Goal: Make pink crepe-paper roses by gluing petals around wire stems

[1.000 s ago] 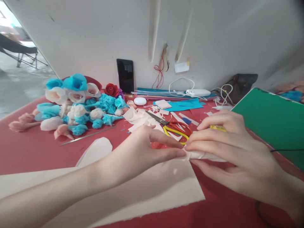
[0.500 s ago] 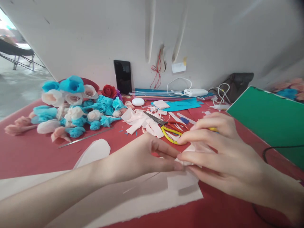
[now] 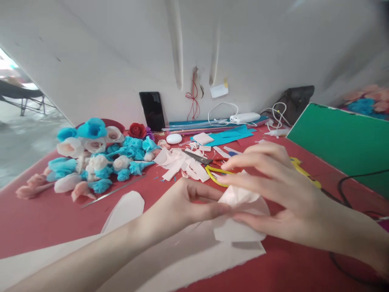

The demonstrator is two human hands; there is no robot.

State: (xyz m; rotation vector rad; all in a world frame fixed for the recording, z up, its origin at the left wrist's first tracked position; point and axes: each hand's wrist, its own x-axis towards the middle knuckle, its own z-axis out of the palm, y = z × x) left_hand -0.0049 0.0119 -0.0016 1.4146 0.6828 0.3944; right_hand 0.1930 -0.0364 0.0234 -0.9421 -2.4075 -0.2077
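Note:
A pale pink paper flower (image 3: pixel 243 196) is between my two hands, its petals partly covered by fingers. My left hand (image 3: pixel 194 202) pinches its base between thumb and fingers. My right hand (image 3: pixel 273 190) curves over it from the right, thumb against the lower petal and other fingers spread above. Beneath lies a large pale pink paper sheet (image 3: pixel 182 259). Just beyond my right fingers, scissors (image 3: pixel 212 170) with yellow and red handles rest near pale paper scraps (image 3: pixel 179 162). Rounded paper petal pieces (image 3: pixel 126 209) lie behind my left forearm.
Blue, white and pink paper flowers (image 3: pixel 100 162) are heaped at the left beside a thin metal rod (image 3: pixel 112 192). A phone (image 3: pixel 152 110) leans on the wall. A green board (image 3: pixel 343 142) stands at right, near a yellow tool (image 3: pixel 305 172) and black cable (image 3: pixel 342 190).
My right hand has lifted its fingers and shifted slightly, so more of the pale flower's petals show. My left hand keeps its pinch. The camera view has tilted a little.

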